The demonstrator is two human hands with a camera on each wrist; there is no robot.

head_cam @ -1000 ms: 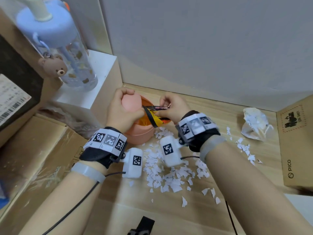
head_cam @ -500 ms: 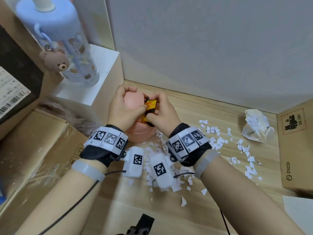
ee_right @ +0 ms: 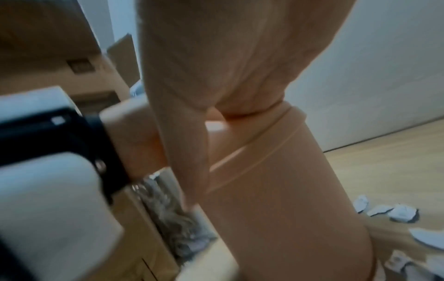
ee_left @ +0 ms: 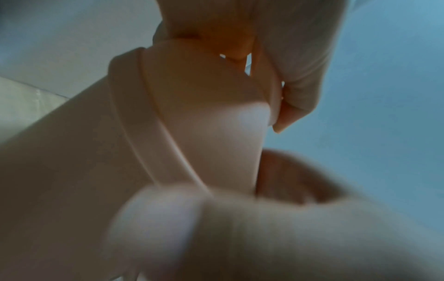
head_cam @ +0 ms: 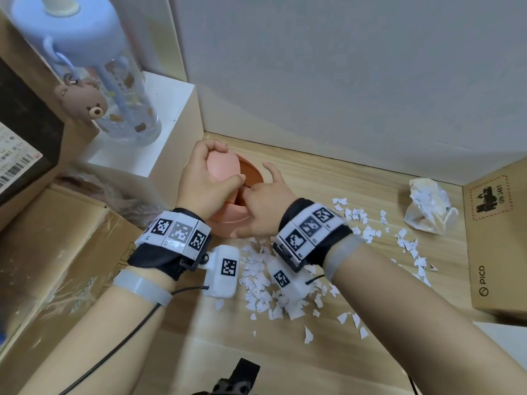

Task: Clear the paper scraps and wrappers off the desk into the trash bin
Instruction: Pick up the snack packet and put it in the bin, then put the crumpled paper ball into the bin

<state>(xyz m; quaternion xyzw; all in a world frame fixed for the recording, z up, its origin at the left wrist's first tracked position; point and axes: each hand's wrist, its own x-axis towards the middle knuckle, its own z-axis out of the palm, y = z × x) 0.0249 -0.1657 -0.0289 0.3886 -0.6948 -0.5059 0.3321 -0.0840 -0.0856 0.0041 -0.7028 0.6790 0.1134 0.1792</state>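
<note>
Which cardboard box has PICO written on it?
The box on the right, beside the crumpled wrapper. It shows PICO and a red stamp. The boxes on the left show no such word.

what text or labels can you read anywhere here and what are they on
"PICO": side of the cardboard box at right, running sideways.
"UN 3481": red-bordered sticker on the same box.
Barcode label on the dark box at left: print too small to read.
Crumpled wrapper: print blurred, unreadable.
Wristband tags: patterns only, no words.
</note>
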